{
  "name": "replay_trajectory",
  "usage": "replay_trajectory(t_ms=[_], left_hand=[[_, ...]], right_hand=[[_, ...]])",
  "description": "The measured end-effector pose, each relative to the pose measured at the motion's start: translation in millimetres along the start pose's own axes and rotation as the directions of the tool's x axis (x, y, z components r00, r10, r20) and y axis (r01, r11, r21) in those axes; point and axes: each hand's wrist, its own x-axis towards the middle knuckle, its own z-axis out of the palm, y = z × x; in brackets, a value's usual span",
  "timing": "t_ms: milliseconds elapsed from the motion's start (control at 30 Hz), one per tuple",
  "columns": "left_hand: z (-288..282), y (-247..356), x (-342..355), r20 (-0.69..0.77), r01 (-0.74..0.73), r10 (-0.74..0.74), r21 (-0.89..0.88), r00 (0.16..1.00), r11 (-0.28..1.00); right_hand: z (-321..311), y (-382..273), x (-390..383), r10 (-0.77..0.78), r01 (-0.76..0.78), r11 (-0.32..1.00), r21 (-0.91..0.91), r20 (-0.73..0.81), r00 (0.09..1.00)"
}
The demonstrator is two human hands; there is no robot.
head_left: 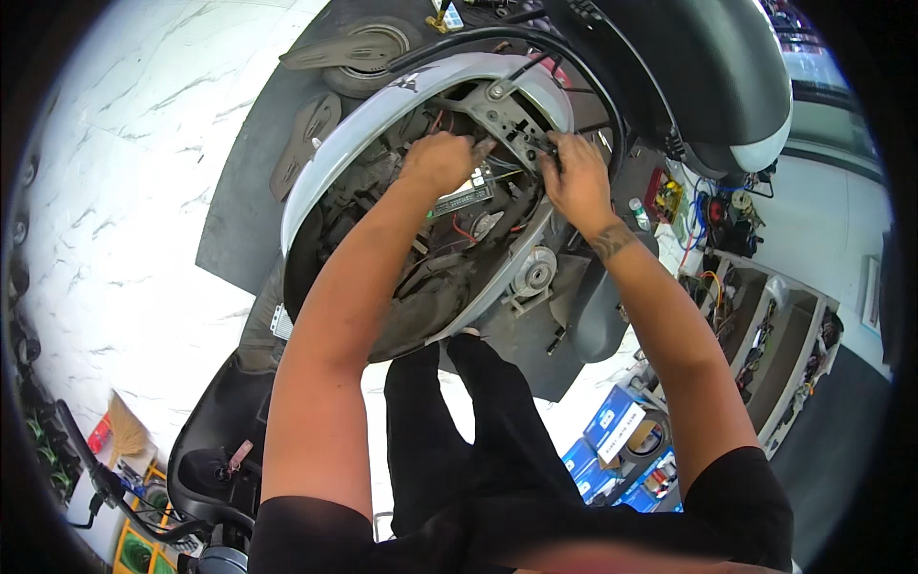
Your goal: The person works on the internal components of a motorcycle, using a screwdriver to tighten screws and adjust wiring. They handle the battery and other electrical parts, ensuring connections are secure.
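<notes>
Both my hands reach into the open rear body of a scooter, inside its pale grey shell [304, 201]. My left hand [440, 163] is closed, its fingers bent beside a grey metal bracket [507, 122]; what they grip, if anything, is hidden. At the bracket's right end, my right hand [578, 182] has its fingers curled and pinched by the edge; I cannot make out what is in them. Just below my left hand lies a silvery box with a printed label [466, 196]. Red wires [464, 230] and dark cables run through the cavity under it.
A black seat [712, 77] stands raised at the upper right. A loose wheel [368, 57] and brown-grey panels [304, 143] lie on a dark mat [234, 220]. Right of me are a parts rack [789, 344] and blue boxes [612, 421]. Handlebars [105, 483] show lower left.
</notes>
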Motion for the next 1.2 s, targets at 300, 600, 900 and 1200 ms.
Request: replay_trajectory(t_ms=[300,600,900,1200], left_hand=[[12.1,10.6,-16.7,-0.164,0.093,-0.111,-0.112,0.98,0.989],[52.9,-8.4,-134.5,-0.639,0.302,-0.469,-0.36,0.61,0.883],[165.6,48.8,-285.1,-0.403,0.573,-0.827,-0.596,0.393,0.563],[252.1,36.7,-363.8,-0.567,0.407,-0.771,-0.802,-0.289,0.438]], right_hand=[[4.3,13.5,-5.1,-0.03,0.03,0.999,0.04,0.012,0.999],[-10.3,20.0,-33.0,-0.206,0.211,0.977,-0.022,0.151,0.967],[0.1,29.9,-37.1,-0.23,0.253,0.963,-0.09,0.209,0.95],[11.8,40.6,-40.4,-0.076,0.144,0.959,-0.245,0.27,0.96]])
